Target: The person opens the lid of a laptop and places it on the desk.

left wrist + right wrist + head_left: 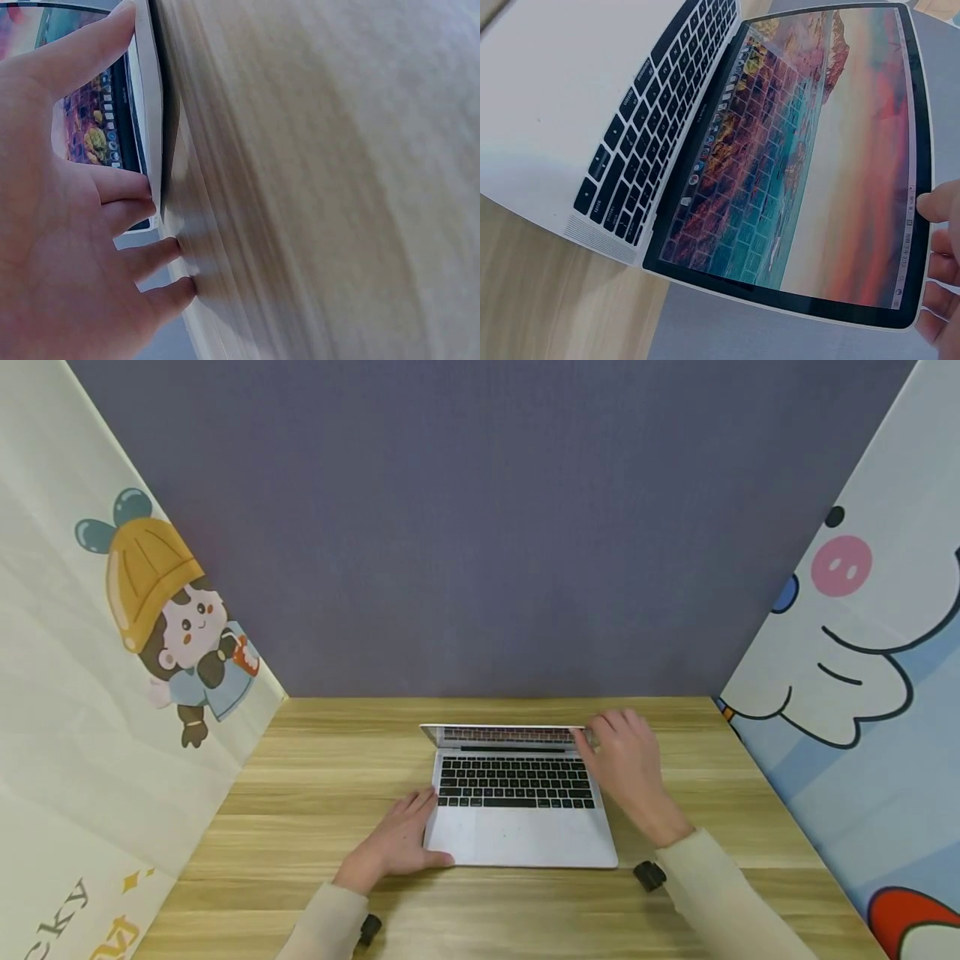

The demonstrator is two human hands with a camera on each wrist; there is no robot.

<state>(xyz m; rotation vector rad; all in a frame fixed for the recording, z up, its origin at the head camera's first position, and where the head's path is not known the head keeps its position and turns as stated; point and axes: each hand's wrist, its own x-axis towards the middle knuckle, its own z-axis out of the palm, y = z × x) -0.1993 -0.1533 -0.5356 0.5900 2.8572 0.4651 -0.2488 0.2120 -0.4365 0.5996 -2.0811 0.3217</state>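
An open silver laptop [517,839] lies on the wooden table, its black keyboard [656,120] facing up and its screen [802,172] raised and lit with a colourful seaside picture. My left hand [401,839] rests against the base's front left corner, the thumb along the front edge and the fingers at the left side. In the left wrist view its fingers [124,184] are fairly straight and touch the laptop's edge and the tabletop. With my right hand [624,760] I pinch the screen's upper right edge, thumb on the front and fingers behind.
The wooden table [322,760] meets a dark grey panel [495,527] at the back. Printed cartoon sheets flank it, a child in a yellow hat [153,577] on the left and a white pig-nosed figure [862,668] on the right. Small black devices [649,876] sit at the wrists.
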